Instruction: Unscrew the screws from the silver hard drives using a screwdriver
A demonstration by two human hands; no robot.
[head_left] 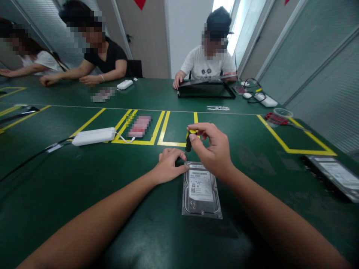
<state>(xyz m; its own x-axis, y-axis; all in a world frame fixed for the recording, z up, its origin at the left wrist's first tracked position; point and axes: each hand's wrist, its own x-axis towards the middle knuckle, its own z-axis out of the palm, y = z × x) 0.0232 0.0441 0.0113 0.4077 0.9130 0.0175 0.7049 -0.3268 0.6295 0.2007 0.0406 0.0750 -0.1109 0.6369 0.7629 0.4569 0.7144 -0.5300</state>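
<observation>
A silver hard drive (200,190) with a white label lies flat on the green table in front of me. My right hand (211,147) grips a screwdriver (188,144) with a black and yellow handle. The screwdriver stands nearly upright, its thin shaft pointing down at the drive's far left corner. At that same corner, my left hand (170,166) holds the drive's edge, with the thumb on it and the index finger curled close to the shaft. Exactly what the screwdriver tip touches is too small to make out.
Another hard drive (335,173) lies at the right. A white power strip (94,136) with a black cable sits at the left, near a pixelated phone (140,126). Red-handled pliers (277,118) lie at the back right. Across the table, a person handles a black frame (207,91); two others sit left.
</observation>
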